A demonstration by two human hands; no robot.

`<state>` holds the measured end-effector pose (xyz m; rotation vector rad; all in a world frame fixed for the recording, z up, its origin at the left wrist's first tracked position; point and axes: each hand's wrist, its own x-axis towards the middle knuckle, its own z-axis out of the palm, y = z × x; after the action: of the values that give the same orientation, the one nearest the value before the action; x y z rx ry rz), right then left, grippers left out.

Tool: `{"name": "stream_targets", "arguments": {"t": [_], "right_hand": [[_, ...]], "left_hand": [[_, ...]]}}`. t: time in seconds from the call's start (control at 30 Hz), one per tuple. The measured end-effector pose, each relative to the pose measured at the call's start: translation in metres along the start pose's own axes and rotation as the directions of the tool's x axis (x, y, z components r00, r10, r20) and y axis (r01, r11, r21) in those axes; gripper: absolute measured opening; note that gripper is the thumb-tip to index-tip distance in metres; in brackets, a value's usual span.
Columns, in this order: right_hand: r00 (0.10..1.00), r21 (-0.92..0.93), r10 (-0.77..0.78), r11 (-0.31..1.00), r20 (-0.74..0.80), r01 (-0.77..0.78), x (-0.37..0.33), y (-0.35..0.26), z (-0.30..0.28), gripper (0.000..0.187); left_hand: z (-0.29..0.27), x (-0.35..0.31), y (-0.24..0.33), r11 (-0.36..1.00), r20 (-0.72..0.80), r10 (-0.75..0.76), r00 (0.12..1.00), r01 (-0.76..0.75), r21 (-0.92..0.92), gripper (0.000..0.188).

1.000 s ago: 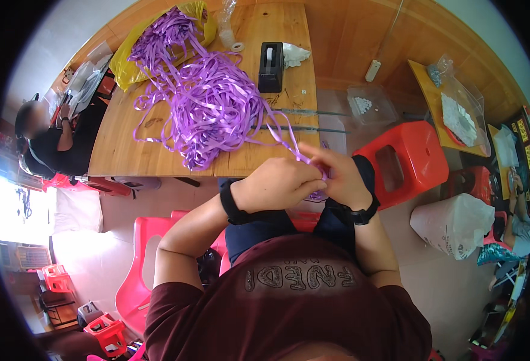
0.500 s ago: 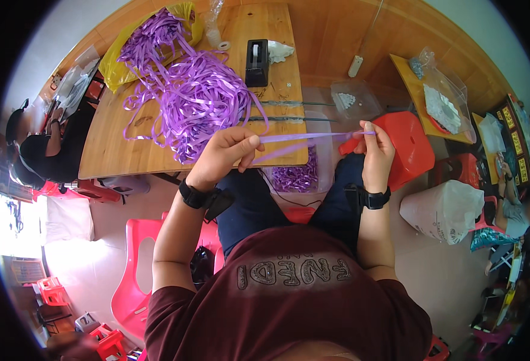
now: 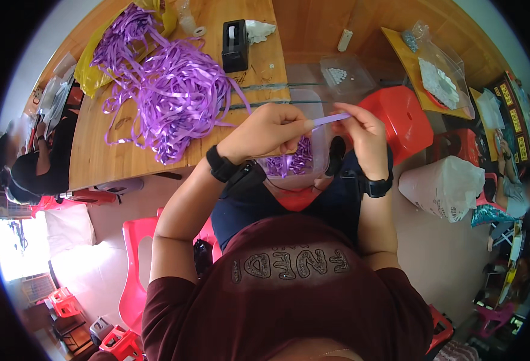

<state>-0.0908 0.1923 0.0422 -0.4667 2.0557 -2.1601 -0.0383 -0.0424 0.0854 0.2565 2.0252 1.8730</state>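
A short stretch of purple ribbon (image 3: 330, 120) runs between my hands, above the front right corner of the table. My left hand (image 3: 272, 131) pinches it between thumb and forefinger. Flat, extended fingers and the thumb of my right hand (image 3: 364, 135) close on its other end. On the table (image 3: 96, 165), to the left of my hands, lies a big tangled heap of purple ribbon (image 3: 184, 90). Below my hands, a clear plastic bin (image 3: 317, 153) holds many short purple ribbon pieces (image 3: 295, 163), partly hidden by my left hand.
A black tape dispenser (image 3: 235, 51) stands at the table's far right, beside crumpled white material (image 3: 259, 30). A yellow bag (image 3: 90, 75) with more ribbon lies far left. To my right are a red stool (image 3: 400, 120) and a white sack (image 3: 439, 189). Other people sit at both sides.
My hands have come closer together, the left moving right, so the ribbon between them is much shorter. The fingers of my right hand have straightened. The whole view has shifted slightly.
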Motion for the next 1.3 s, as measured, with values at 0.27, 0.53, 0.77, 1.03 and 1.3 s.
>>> {"name": "stream_targets", "arguments": {"t": [0.27,0.53,0.77,1.03,1.3], "right_hand": [[0.966,-0.153,0.051,0.984,-0.253,-0.092,0.013,0.034,-0.057,0.03],[0.974,-0.05,-0.042,0.997,0.222,0.054,-0.006,0.009,0.016,0.04],[0.991,-0.155,-0.013,0.988,-0.135,-0.008,0.014,0.008,-0.016,0.035],[0.986,-0.153,0.05,0.988,0.156,-0.026,0.006,0.023,0.006,0.028],[0.998,-0.142,-0.053,0.989,-0.016,0.05,0.027,0.036,-0.015,0.02]], "left_hand": [[-0.008,0.011,-0.017,0.992,0.057,-0.004,0.998,0.011,-0.122,0.024],[0.001,0.023,-0.016,0.995,0.051,-0.073,0.996,0.077,-0.071,0.023],[-0.005,0.019,-0.018,0.995,0.069,-0.06,0.996,0.065,-0.078,0.023],[0.011,0.05,-0.029,1.0,0.038,-0.024,0.999,0.024,-0.007,0.025],[0.017,0.071,-0.029,0.901,0.033,0.125,0.992,-0.127,0.414,0.028]]}}
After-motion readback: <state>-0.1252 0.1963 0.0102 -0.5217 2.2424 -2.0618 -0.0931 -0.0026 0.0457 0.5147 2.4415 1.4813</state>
